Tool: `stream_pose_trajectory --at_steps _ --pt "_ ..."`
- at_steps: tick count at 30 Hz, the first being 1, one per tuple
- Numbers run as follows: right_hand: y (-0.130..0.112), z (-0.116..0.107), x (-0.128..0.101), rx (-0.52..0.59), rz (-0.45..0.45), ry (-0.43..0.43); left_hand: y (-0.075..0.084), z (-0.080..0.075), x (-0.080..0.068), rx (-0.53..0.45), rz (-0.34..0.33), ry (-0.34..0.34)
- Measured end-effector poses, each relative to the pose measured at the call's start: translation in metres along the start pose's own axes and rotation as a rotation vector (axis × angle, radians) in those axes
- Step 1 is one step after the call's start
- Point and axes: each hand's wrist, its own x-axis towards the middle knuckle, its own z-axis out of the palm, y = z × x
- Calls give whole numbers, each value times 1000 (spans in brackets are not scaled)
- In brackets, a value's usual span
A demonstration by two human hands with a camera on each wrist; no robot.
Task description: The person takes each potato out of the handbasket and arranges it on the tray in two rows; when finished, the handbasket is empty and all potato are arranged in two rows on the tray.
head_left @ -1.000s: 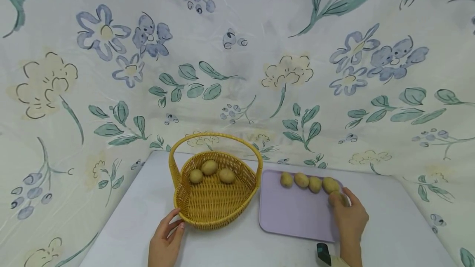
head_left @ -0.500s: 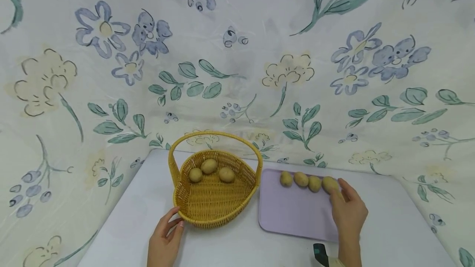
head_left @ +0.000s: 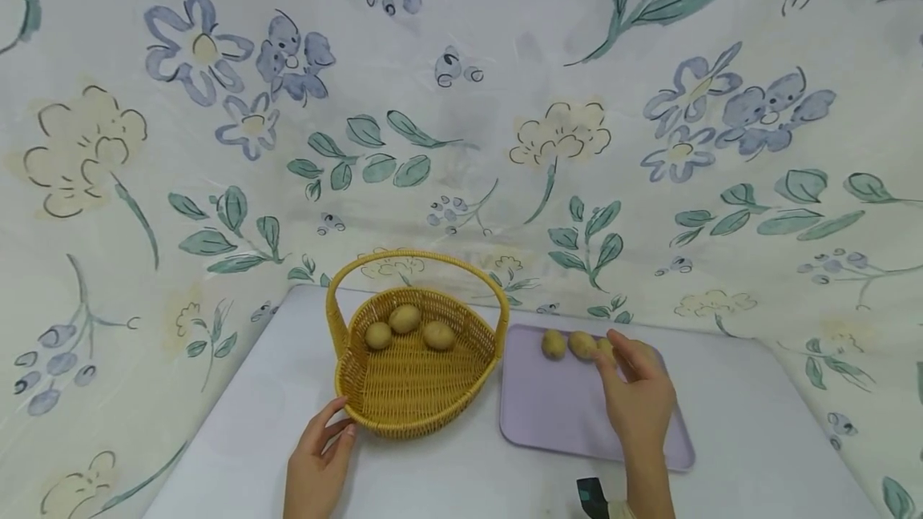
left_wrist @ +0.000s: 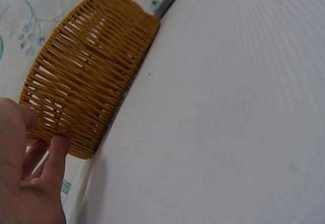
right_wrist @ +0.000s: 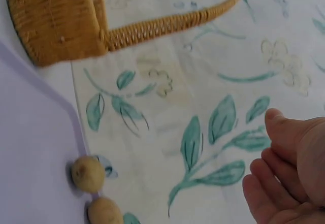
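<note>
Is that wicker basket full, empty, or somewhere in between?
Partly filled: three potatoes lie toward the back of the basket, and its woven floor shows bare in front.

basket [head_left: 414, 399]: woven wicker, ribbed | tray [head_left: 555, 415]: smooth, plastic-looking | backdrop [head_left: 461, 142]: creased, cloth-like

Up behind the matte white flat-topped table [head_left: 248, 403] stands a pale cream, softly creased backdrop [head_left: 447, 162], blue-petalled painted flowers [head_left: 203, 48] and green leafy sprigs [head_left: 608, 250] all over it, spreading past both table sides, while soft, even light washes the tabletop.
</note>
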Motion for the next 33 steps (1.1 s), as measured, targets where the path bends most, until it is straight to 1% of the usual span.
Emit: stream_pose_trajectory --at_steps 2,5,9,11,12,17,22,25,28,33 --pt "-6 7 -4 88 -31 -19 0 -1 0 6 1 -1" --pt "-17 15 -11 164 -61 -53 1 0 1 9 5 1" --pt "-36 27 -23 192 -108 -114 1 0 2 13 7 3" --pt "-44 34 -29 225 -130 -150 1 0 2 14 5 4" --pt "-47 37 -32 221 -140 -170 1 0 2 16 4 5" --pt "-60 56 -43 259 -149 -265 0 1 1 17 -1 13" --pt "-81 68 -51 321 -156 -359 1 3 0 3 -12 7" --pt "-87 75 -52 313 -124 -399 1 4 -1 -10 -11 4" --pt "-85 87 -51 294 -91 -440 1 4 -1 -8 -6 11" --pt "-78 108 -46 220 -109 -493 2 3 -1 -15 -1 25"
